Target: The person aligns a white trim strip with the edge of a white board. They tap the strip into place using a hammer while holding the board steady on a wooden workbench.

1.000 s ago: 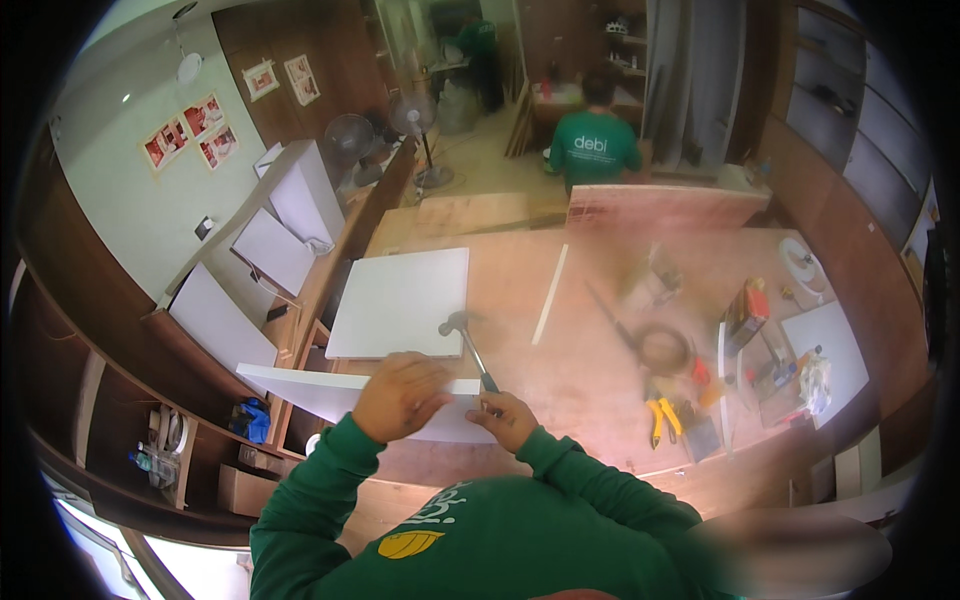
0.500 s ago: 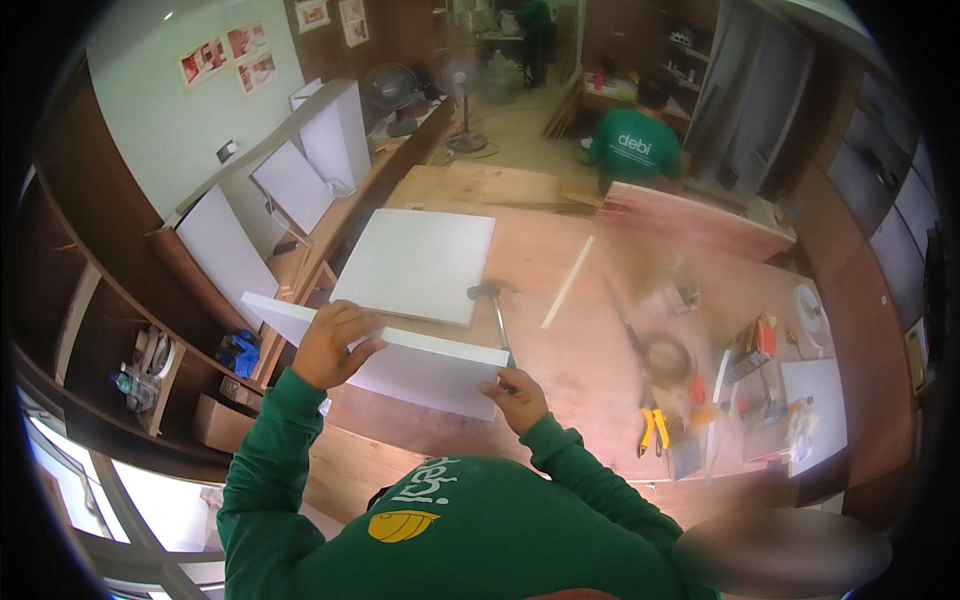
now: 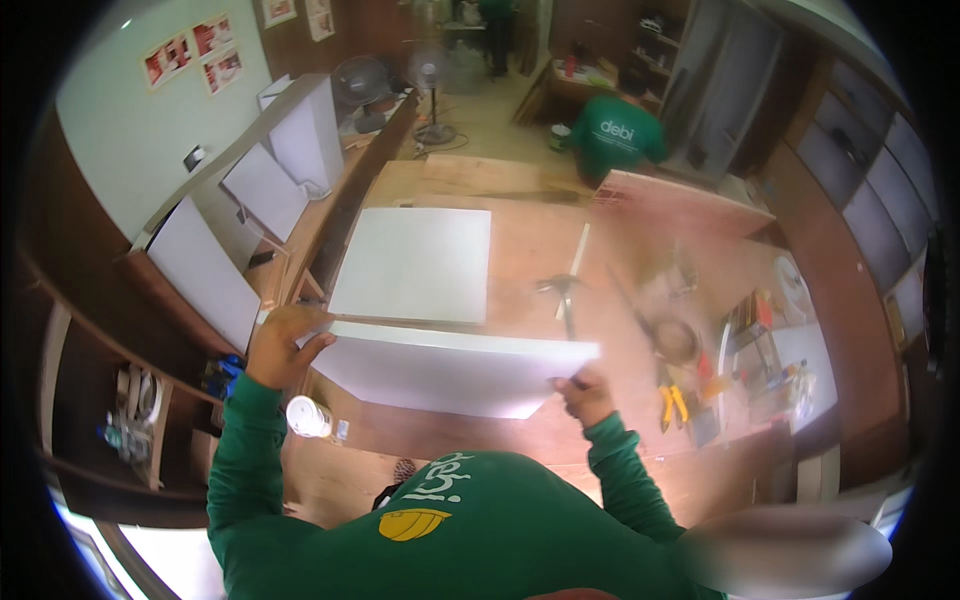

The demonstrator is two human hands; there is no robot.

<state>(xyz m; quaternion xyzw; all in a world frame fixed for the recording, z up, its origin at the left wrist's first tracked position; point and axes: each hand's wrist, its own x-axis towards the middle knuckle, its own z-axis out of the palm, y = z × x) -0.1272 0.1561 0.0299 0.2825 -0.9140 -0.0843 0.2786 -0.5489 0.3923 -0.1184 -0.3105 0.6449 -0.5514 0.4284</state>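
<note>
A long white panel [image 3: 450, 372] stands tilted on its edge across the near side of the wooden worktable. At its left end my left hand [image 3: 282, 345] grips the top edge, thumb towards me. My right hand [image 3: 585, 393] pinches the panel near its right end, fingers closed and partly blurred. Just beyond the panel lies a claw hammer [image 3: 560, 287], the lower part of its handle hidden. A square white board [image 3: 415, 265] lies flat farther back. A white tub [image 3: 308, 417] sits near my left forearm.
Yellow-handled pliers [image 3: 673, 407], a tape roll [image 3: 677, 341] and a box [image 3: 747, 318] crowd the table's right side. A reddish board [image 3: 680, 212] stands along the far right edge. Beyond it a co-worker in green [image 3: 617, 135] faces away. White panels [image 3: 205, 270] lean at left.
The panel has shifted right, with both my hands farther apart. The hammer has also moved right, away from the square board. The white tub has come into sight by my left forearm.
</note>
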